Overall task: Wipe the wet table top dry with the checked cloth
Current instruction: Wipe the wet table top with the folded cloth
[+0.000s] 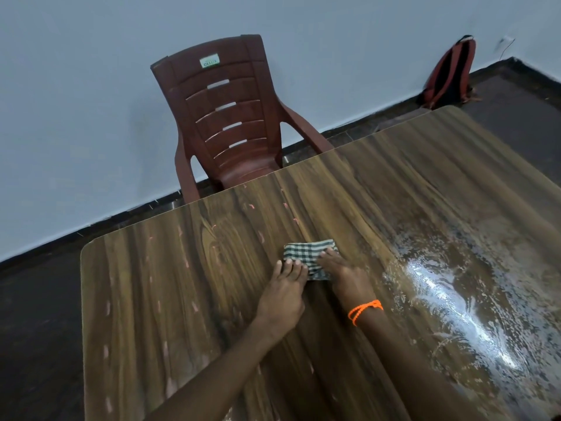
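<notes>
1. Cloth (309,258) folded small, green and white checks, lying flat on the table (170,284) roughly mid-top, on the dry-looking part
2. Left hand (283,291) palm down, fingers straight and close together, tips pressing on the near left edge of the cloth
3. Right hand (341,273) also flat, fingers stretched out over the right side of the cloth, pressing down rather than gripping
4. Both hands side by side, near each other but not touching as far as visible
5. Orange thread (364,309) tied round the right wrist
6. Water (464,302) spread over the right part of the table, shiny with streaks and beads, starting just beside the right hand and running off toward the right edge
7. Left half of the table wood-grain brown with small pale pink marks scattered about, no shine there
8. Brown plastic chair (226,117) pulled up to the far edge of the table, slatted back with a small green label near the top
9. Backpack (449,74), red and black, leaning upright against the pale wall on the dark floor, well apart from the table's far right corner
</notes>
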Available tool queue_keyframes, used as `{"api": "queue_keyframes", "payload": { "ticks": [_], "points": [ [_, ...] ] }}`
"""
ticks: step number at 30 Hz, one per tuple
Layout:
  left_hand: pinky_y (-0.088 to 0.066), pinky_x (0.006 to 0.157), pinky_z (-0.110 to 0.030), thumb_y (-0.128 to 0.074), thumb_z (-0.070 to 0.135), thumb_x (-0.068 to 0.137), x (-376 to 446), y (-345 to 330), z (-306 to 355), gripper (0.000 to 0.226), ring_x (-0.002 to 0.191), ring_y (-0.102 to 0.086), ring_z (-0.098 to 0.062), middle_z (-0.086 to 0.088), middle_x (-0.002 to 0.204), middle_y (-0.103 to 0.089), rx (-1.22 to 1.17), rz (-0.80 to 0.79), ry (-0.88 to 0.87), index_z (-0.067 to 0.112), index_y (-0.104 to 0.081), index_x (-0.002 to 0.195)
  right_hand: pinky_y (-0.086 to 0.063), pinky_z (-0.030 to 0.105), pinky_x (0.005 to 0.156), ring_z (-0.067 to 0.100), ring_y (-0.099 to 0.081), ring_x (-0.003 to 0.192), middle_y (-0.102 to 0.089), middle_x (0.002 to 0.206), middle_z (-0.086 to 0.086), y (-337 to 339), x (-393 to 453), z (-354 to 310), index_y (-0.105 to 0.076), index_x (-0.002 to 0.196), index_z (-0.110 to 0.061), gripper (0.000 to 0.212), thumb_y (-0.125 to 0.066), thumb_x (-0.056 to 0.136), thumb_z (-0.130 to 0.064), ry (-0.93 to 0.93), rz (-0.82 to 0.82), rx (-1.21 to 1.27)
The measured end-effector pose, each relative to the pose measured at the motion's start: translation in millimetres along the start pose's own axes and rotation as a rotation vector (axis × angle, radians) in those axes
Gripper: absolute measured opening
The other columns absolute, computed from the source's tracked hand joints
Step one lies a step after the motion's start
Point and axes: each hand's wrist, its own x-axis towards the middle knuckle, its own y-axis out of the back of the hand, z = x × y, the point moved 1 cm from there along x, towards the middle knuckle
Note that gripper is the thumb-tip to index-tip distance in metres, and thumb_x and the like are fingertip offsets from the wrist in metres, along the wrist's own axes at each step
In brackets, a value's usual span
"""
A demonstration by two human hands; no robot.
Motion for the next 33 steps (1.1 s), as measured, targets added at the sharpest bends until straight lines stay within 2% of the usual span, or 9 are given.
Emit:
{"api": "queue_keyframes", "payload": {
  "ticks": [8, 12, 15, 17, 20, 23, 28, 31, 33],
  "points": [
    [-0.002, 0.122, -0.043, -0.048, 0.016, 0.092, 63, 22, -14, 0.067, 0.149, -0.017, -0.025, -0.011, 0.161, -0.024, 0.028, 0.044, 0.004, 0.008, -0.024, 0.154, -0.043, 0.036, 0.102, 0.022, -0.053, 0.123, -0.065, 0.122, 0.008, 11, 58, 8, -0.071, 0.108, -0.012, 0.039, -0.062, 0.076, 0.008, -0.101, 0.157, 0.01],
    [-0.005, 0.122, -0.044, -0.051, 0.015, 0.089, 69, 34, -49, 0.069, 0.148, -0.019, -0.026, -0.01, 0.16, -0.026, 0.042, 0.027, 0.058, 0.009, -0.026, 0.153, -0.05, 0.041, 0.094, 0.022, -0.05, 0.126, -0.062, 0.127, 0.006, -7, 89, -13, -0.069, 0.111, -0.014, 0.036, -0.062, 0.079, 0.001, -0.055, 0.077, -0.035],
    [-0.006, 0.122, -0.044, -0.05, 0.016, 0.09, 52, 32, -63, 0.07, 0.148, -0.018, -0.027, -0.012, 0.16, -0.025, 0.06, -0.01, 0.047, 0.007, -0.024, 0.154, -0.051, 0.04, 0.092, 0.021, -0.05, 0.126, -0.061, 0.128, 0.006, -20, 81, -21, -0.068, 0.114, -0.014, 0.04, -0.047, 0.081, -0.004, 0.012, 0.054, -0.053],
    [-0.008, 0.122, -0.045, -0.049, 0.019, 0.089, 38, 24, -59, 0.069, 0.147, -0.02, -0.028, -0.015, 0.158, -0.029, 0.109, 0.021, 0.018, 0.005, -0.027, 0.152, -0.051, 0.039, 0.093, 0.02, -0.051, 0.124, -0.061, 0.128, 0.006, -23, 69, -17, -0.068, 0.115, -0.013, 0.047, -0.036, 0.08, -0.01, 0.072, 0.046, -0.048],
    [-0.008, 0.122, -0.046, -0.047, 0.021, 0.089, 36, 14, -42, 0.067, 0.147, -0.022, -0.03, -0.018, 0.156, -0.032, 0.121, 0.042, -0.004, 0.002, -0.03, 0.15, -0.048, 0.036, 0.096, 0.019, -0.051, 0.124, -0.061, 0.128, 0.004, -15, 57, -6, -0.067, 0.114, -0.014, 0.041, -0.049, 0.08, -0.002, 0.113, 0.047, -0.057],
    [-0.008, 0.122, -0.045, -0.051, 0.023, 0.089, 61, 15, -30, 0.069, 0.147, -0.022, -0.031, -0.019, 0.157, -0.031, 0.108, 0.049, -0.044, 0.001, -0.029, 0.15, -0.048, 0.04, 0.096, 0.023, -0.055, 0.12, -0.064, 0.123, 0.007, -4, 64, 10, -0.069, 0.109, -0.013, 0.043, -0.064, 0.072, 0.009, 0.032, 0.107, -0.05],
    [-0.008, 0.122, -0.044, -0.048, 0.022, 0.093, 113, 31, -41, 0.065, 0.148, -0.02, -0.029, -0.017, 0.159, -0.026, 0.114, 0.064, 0.011, 0.002, -0.026, 0.152, -0.053, 0.034, 0.085, 0.021, -0.059, 0.115, -0.066, 0.119, 0.003, 2, 116, 15, -0.067, 0.102, -0.025, 0.038, -0.065, 0.074, 0.0, -0.114, 0.116, -0.066],
    [-0.008, 0.122, -0.043, -0.049, 0.021, 0.093, 124, 38, -64, 0.065, 0.148, -0.02, -0.029, -0.016, 0.159, -0.025, 0.116, 0.07, 0.054, 0.003, -0.027, 0.151, -0.055, 0.037, 0.075, 0.029, -0.064, 0.103, -0.066, 0.117, 0.007, 0, 145, -3, -0.068, 0.097, -0.023, 0.032, -0.063, 0.076, 0.0, -0.128, 0.134, -0.042],
    [-0.008, 0.122, -0.043, -0.049, 0.021, 0.093, 121, 40, -79, 0.066, 0.148, -0.02, -0.029, -0.016, 0.16, -0.025, 0.12, 0.064, 0.07, 0.003, -0.026, 0.152, -0.055, 0.04, 0.073, 0.03, -0.064, 0.105, -0.065, 0.12, 0.008, -6, 152, -14, -0.068, 0.099, -0.019, 0.031, -0.06, 0.077, 0.001, -0.097, 0.129, -0.038]
  ]
}}
